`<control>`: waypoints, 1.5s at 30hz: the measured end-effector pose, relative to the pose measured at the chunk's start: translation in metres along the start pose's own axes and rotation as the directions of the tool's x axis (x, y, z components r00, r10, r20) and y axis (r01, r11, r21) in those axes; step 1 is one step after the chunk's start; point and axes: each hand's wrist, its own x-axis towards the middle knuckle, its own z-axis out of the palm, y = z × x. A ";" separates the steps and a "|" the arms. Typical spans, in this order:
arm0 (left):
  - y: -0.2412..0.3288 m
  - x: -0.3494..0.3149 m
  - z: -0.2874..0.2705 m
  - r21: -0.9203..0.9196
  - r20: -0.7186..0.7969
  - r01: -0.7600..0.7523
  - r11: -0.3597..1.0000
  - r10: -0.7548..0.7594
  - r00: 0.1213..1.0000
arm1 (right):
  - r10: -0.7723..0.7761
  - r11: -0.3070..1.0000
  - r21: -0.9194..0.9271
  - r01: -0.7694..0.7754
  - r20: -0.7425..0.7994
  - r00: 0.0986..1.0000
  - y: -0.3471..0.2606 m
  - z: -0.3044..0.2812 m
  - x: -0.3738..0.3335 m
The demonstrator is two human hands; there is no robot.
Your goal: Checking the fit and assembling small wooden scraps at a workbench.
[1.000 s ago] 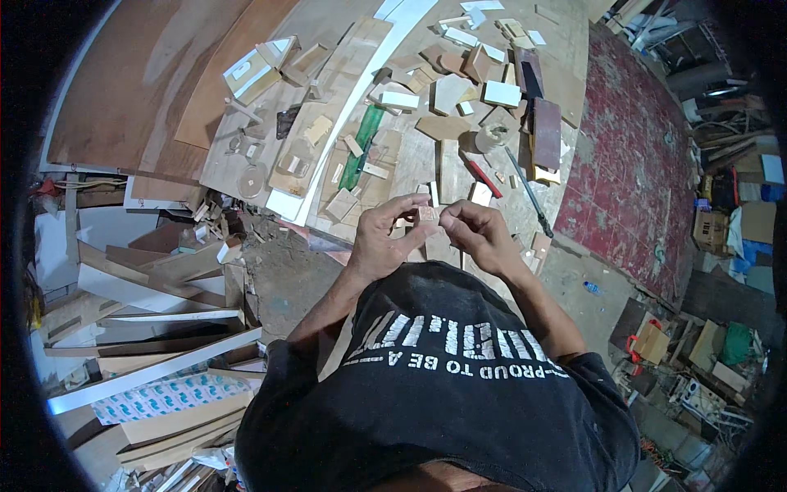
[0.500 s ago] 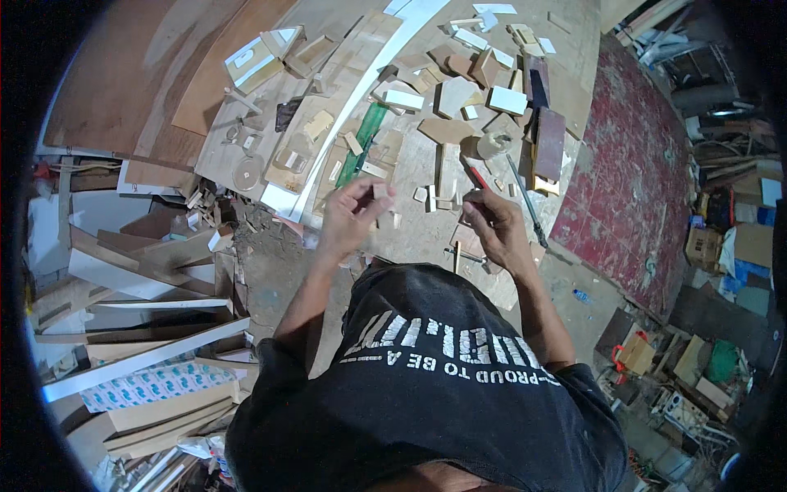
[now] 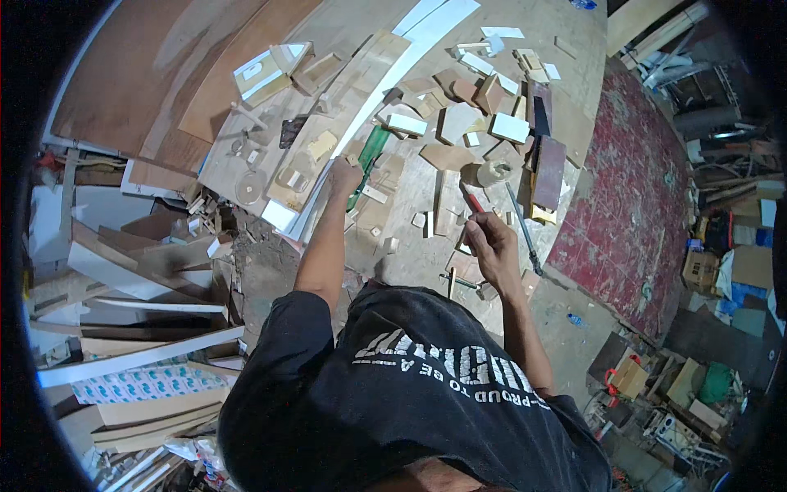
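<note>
My left hand (image 3: 345, 175) reaches to the left part of the worktable, its fingers closed at a small wooden block (image 3: 352, 158) beside a green strip (image 3: 373, 149). The fingertips are partly hidden by the hand. My right hand (image 3: 494, 246) hovers over the near right of the table with thumb and fingers pinched together; what they hold, if anything, is too small to make out. Just beyond its fingertips lies a red pen-like stick (image 3: 474, 202). A round, pale tub (image 3: 494, 172) stands farther off, and a long, thin dark tool (image 3: 525, 227) lies right of the hand.
Wood offcuts (image 3: 459, 123) crowd the far middle of the table. A dark reddish board (image 3: 548, 172) lies at its right edge. A white strip (image 3: 393, 78) crosses the table. Stacked boards (image 3: 139, 353) lean at the left, and a red floor mat (image 3: 623, 197) lies right.
My left hand has moved left and away from me to the wooden block by the green strip. The right hand stays pinched near the same place. The view has shifted slightly.
</note>
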 end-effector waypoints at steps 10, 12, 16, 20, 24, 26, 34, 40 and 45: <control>0.007 0.018 -0.018 0.062 0.278 -0.011 0.998 -0.007 0.961 | 0.053 0.998 0.040 -0.051 -0.060 0.997 0.008 -0.015 0.003; 0.008 0.009 -0.029 -0.228 0.364 0.075 0.971 0.014 0.931 | 0.021 0.999 0.047 -0.019 -0.060 0.998 0.001 -0.012 0.008; 0.076 -0.069 -0.079 -0.788 0.511 0.276 0.550 0.336 0.791 | -0.033 0.998 0.058 0.036 -0.061 0.998 -0.002 -0.011 0.014; 0.117 -0.138 -0.114 -0.876 0.461 0.265 0.403 0.537 0.706 | -0.100 0.990 0.095 0.099 -0.002 0.995 -0.026 -0.006 0.014; 0.138 -0.170 -0.118 -0.894 0.435 0.214 0.393 0.649 0.624 | -0.200 0.977 0.067 0.201 -0.021 0.980 -0.030 -0.007 0.004; 0.141 -0.179 -0.119 -0.896 0.427 0.179 0.407 0.674 0.603 | -0.253 0.966 0.044 0.254 -0.042 0.967 -0.031 -0.009 -0.003; 0.154 -0.204 -0.126 -0.728 0.370 -0.322 0.605 0.742 0.559 | -0.522 0.806 -0.342 0.483 -0.025 0.853 -0.037 -0.022 -0.032; 0.166 -0.228 -0.130 -0.714 0.394 -0.331 0.617 0.745 0.538 | -0.213 0.975 -0.063 0.212 -0.015 0.977 -0.038 -0.030 -0.052; 0.166 -0.238 -0.120 -0.632 0.462 -0.326 0.703 0.680 0.570 | -0.526 0.832 -0.241 0.500 -0.054 0.849 -0.023 -0.033 -0.057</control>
